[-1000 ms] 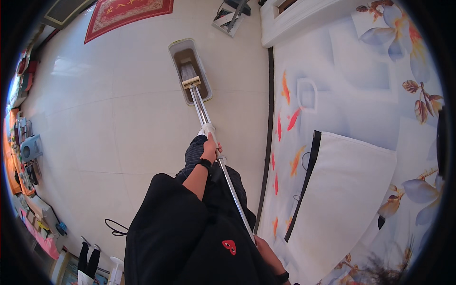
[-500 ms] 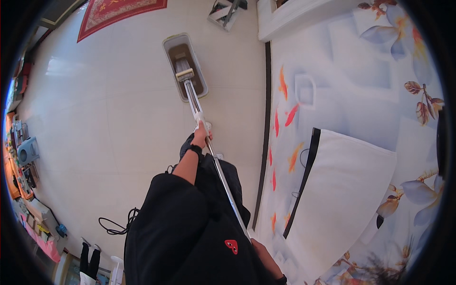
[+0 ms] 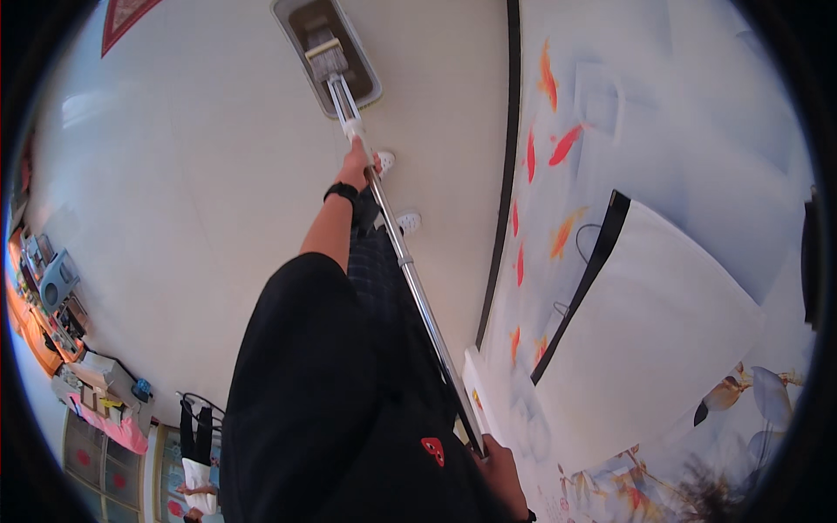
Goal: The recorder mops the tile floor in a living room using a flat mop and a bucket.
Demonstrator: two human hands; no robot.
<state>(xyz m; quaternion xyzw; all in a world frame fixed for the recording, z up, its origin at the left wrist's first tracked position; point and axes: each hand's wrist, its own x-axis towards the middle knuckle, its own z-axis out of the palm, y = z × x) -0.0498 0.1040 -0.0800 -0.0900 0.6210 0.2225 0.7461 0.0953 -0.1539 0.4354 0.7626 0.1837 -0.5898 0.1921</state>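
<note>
A squeeze mop (image 3: 420, 301) with a long metal pole slants from lower right to upper left across my front. My left hand (image 3: 356, 166), with a dark band at its wrist, is closed round the white grip low on the pole. At the lower edge my right hand (image 3: 501, 475) is closed round the pole's top end. The grey mop head (image 3: 328, 59) with its cream bar is over or inside a grey rectangular bucket (image 3: 370, 74). Brown water shows in the bucket. Whether the head touches the water I cannot tell.
To the right stands a wall (image 3: 593, 187) painted with goldfish, where a white cloth panel (image 3: 649, 322) with a black edge hangs. A person (image 3: 199, 462) is at the lower left, near shelves of clutter (image 3: 57, 288). A red mat (image 3: 122, 22) lies far left.
My view has shifted, so the bucket sits higher in the picture. The mop head shows more of its grey face beside the cream bar. Both hands keep their hold on the mop.
</note>
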